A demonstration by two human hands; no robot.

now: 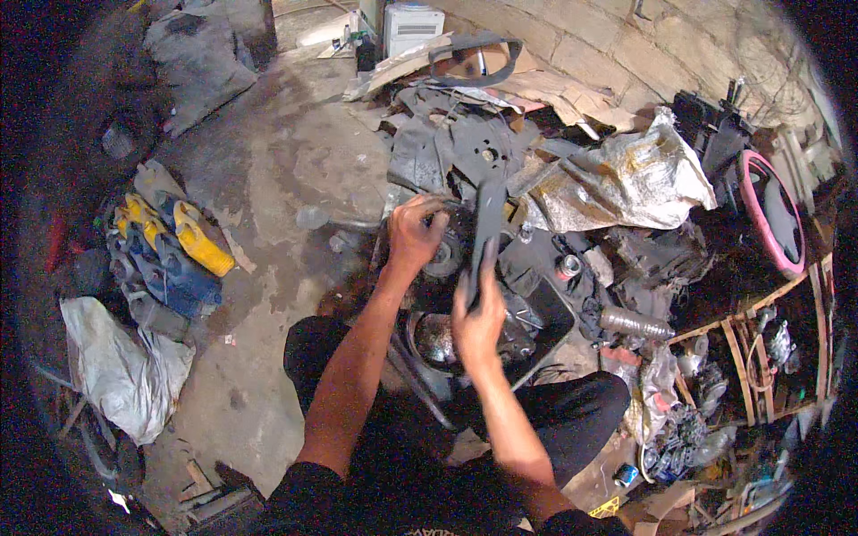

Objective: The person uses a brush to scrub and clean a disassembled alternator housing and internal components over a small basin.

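Observation:
My right hand [479, 308] is closed around the lower end of a long, flat dark bar [491, 214], blurred, which points away from me. At its far end lies a grey plate with several holes [486, 144]; I cannot tell whether they are joined. My left hand [419, 231] is curled just left of the bar, above a dark round part [442, 258]; whether its fingers pinch something small is unclear. Between my knees stands a dark square-edged tray [560, 328] holding a shiny rounded metal part [432, 342].
A white woven sack [630, 177] and cardboard [563, 94] lie beyond to the right. At right are a metal can [569, 266], a plastic bottle [637, 322] and a pink-rimmed oval object [771, 214]. Yellow and blue containers [204, 244] lie at left.

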